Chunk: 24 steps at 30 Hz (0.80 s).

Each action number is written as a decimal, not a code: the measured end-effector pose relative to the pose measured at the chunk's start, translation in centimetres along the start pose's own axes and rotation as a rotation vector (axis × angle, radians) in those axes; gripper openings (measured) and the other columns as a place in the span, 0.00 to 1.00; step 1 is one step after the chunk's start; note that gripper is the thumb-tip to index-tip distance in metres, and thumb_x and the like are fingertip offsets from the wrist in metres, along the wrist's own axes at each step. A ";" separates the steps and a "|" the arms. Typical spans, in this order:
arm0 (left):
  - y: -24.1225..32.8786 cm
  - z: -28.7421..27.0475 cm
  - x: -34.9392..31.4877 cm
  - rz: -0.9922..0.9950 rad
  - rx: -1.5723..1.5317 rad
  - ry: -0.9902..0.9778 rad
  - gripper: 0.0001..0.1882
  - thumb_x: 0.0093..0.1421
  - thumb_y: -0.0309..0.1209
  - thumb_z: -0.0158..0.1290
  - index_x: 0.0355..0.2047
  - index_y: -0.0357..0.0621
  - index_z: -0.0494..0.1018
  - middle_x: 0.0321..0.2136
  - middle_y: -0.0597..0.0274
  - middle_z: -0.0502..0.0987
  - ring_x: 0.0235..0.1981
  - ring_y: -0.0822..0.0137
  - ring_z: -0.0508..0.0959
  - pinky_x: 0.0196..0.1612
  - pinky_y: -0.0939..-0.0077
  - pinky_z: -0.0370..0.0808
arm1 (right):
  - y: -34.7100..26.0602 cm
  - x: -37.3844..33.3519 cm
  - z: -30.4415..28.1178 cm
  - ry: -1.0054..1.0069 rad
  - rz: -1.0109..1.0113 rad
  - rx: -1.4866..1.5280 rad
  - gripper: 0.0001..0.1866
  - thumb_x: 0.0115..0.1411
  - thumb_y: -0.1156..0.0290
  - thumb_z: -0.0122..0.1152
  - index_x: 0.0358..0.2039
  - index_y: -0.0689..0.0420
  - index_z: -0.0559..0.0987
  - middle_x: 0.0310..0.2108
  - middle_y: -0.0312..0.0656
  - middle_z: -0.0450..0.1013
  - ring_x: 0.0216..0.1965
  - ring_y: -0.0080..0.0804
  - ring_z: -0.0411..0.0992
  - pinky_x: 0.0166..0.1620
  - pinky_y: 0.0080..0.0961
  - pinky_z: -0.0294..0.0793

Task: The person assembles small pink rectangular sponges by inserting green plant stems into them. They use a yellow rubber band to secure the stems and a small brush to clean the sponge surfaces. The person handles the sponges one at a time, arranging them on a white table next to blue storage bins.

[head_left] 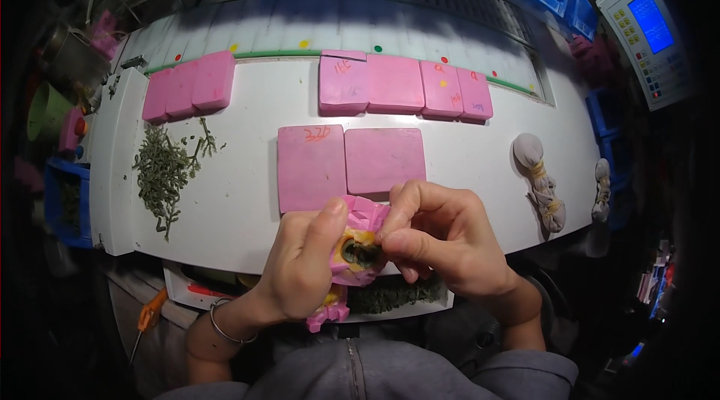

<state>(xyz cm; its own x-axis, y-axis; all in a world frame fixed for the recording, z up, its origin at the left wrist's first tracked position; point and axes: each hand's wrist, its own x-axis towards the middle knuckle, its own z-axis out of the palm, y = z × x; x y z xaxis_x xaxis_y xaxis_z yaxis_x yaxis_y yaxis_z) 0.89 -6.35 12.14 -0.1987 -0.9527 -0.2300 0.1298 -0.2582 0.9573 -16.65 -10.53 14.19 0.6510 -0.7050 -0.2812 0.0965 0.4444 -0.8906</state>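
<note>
My left hand (pixel 300 261) grips a flexed pink rubber mould (pixel 361 274) in front of my body, thumb along its upper side. A yellowish inner face shows in the mould, with a dark green piece (pixel 360 251) in a round hollow. At the mould's right edge the thumb and fingers of my right hand (pixel 446 242) are pinched together; whether they hold the rim or a small piece is hidden. Another pink and yellow part (pixel 328 310) hangs below my left hand. Just beyond my hands lie two flat pink blocks, a left one (pixel 311 167) and a right one (pixel 385 160).
More pink blocks (pixel 394 83) line the back of the white table (pixel 465 167). Green branching pieces (pixel 161 175) are heaped at left; a tied cloth pouch (pixel 529 148) lies right. Below the edge, a drawer (pixel 442 306) holds dark green pieces. A control box (pixel 651 21) stands far right.
</note>
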 end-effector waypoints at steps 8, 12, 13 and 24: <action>-0.4 0.5 0.1 0.042 0.113 0.109 0.25 0.66 0.37 0.30 0.23 0.31 0.70 0.17 0.60 0.73 0.21 0.74 0.69 0.28 0.77 0.67 | -0.2 -0.1 0.7 0.131 0.000 -0.131 0.04 0.58 0.76 0.57 0.31 0.63 0.72 0.24 0.35 0.71 0.20 0.14 0.67 0.23 0.11 0.67; -0.2 0.8 0.2 -0.014 0.045 0.082 0.25 0.66 0.37 0.30 0.23 0.31 0.70 0.18 0.59 0.73 0.22 0.74 0.69 0.28 0.78 0.67 | -0.2 -0.3 0.3 0.103 -0.012 -0.186 0.04 0.58 0.77 0.57 0.30 0.63 0.73 0.23 0.35 0.71 0.20 0.14 0.67 0.22 0.11 0.67; -0.2 0.7 0.1 -0.022 0.048 0.060 0.25 0.66 0.37 0.30 0.24 0.31 0.71 0.19 0.59 0.73 0.22 0.74 0.69 0.29 0.78 0.67 | -0.5 -0.3 0.2 0.094 0.013 -0.186 0.04 0.58 0.76 0.57 0.30 0.63 0.73 0.23 0.34 0.71 0.20 0.14 0.67 0.22 0.11 0.66; -0.4 0.3 0.4 -0.069 -0.126 0.000 0.25 0.67 0.37 0.28 0.30 0.32 0.73 0.24 0.61 0.75 0.26 0.74 0.73 0.31 0.80 0.69 | -0.5 0.0 -0.5 0.047 0.127 0.032 0.05 0.59 0.73 0.57 0.31 0.63 0.73 0.22 0.34 0.71 0.19 0.14 0.67 0.20 0.10 0.63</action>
<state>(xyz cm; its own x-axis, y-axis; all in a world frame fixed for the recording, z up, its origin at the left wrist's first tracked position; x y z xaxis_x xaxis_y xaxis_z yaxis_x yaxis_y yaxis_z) 0.49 -6.62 11.68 -0.2112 -0.9320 -0.2947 0.2366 -0.3413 0.9097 -17.05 -11.01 14.48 0.6235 -0.6668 -0.4082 0.0397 0.5484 -0.8353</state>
